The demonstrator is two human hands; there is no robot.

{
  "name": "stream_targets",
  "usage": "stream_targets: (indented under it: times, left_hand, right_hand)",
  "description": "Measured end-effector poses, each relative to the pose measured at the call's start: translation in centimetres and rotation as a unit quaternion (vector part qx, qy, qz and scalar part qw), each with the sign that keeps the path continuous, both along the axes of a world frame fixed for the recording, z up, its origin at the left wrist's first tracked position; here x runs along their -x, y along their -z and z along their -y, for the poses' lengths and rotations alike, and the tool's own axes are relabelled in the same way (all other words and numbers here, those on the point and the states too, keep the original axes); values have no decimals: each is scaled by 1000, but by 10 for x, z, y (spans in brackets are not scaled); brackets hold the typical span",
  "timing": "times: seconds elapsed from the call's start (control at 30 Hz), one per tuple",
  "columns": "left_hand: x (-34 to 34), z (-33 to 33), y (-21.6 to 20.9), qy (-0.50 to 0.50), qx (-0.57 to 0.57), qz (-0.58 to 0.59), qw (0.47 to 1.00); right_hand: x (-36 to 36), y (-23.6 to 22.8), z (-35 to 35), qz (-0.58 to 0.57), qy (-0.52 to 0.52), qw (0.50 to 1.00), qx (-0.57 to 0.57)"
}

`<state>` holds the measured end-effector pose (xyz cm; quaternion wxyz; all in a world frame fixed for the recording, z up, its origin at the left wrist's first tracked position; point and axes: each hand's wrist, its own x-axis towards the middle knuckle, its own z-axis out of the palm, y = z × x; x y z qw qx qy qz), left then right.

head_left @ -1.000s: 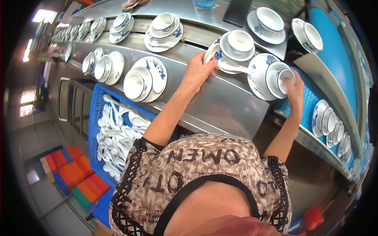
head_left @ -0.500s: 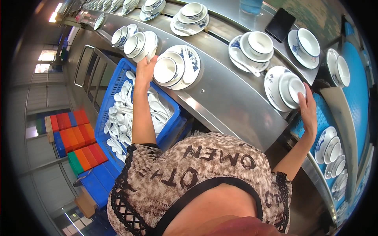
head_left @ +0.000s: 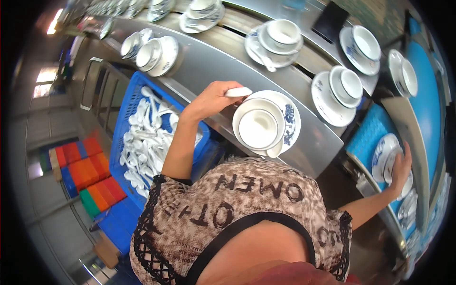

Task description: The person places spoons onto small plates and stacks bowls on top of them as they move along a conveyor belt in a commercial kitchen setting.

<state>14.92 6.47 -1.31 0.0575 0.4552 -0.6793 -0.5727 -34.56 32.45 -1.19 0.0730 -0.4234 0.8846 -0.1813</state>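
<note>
My left hand point(head_left: 213, 100) is closed around a white spoon point(head_left: 238, 92), only partly showing. It sits beside a plate point(head_left: 294, 114) with blue patterns, which carries a white bowl point(head_left: 281, 121) and a smaller cup point(head_left: 258, 129). Another white utensil end point(head_left: 274, 151) pokes out at the near side of that plate. Far to the right, my right hand point(head_left: 401, 167) reaches to a stack of plate and bowls point(head_left: 378, 156) on the blue belt. Its fingers are apart beside the bowls; their exact contact is hard to make out.
A blue basket point(head_left: 124, 114) full of white spoons point(head_left: 145, 137) stands at my left. More tableware sets point(head_left: 278, 42) line the steel counter point(head_left: 209, 61) and the blue belt point(head_left: 375, 124). A black phone point(head_left: 331, 21) lies at the back. Coloured crates point(head_left: 90, 175) stand farther left.
The nearest plate set has slid right and nearer to me, with my left hand following. My right hand has left a set on the counter's right and moved down to the belt.
</note>
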Motion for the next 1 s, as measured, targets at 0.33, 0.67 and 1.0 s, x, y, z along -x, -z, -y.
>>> stream_targets:
  times: [0.33,0.67,1.0]
  left_hand:
    - [25,2,28,-137,-62,-108,983]
    - [62,18,48,-184,74,-43,979]
    - [101,21,40,-148,-59,-150,976]
  right_hand:
    - [-1,5,-4,181,55,981,42]
    - [-66,24,38,321,122,915,212]
    - [-96,45,101,294,66,936,179]
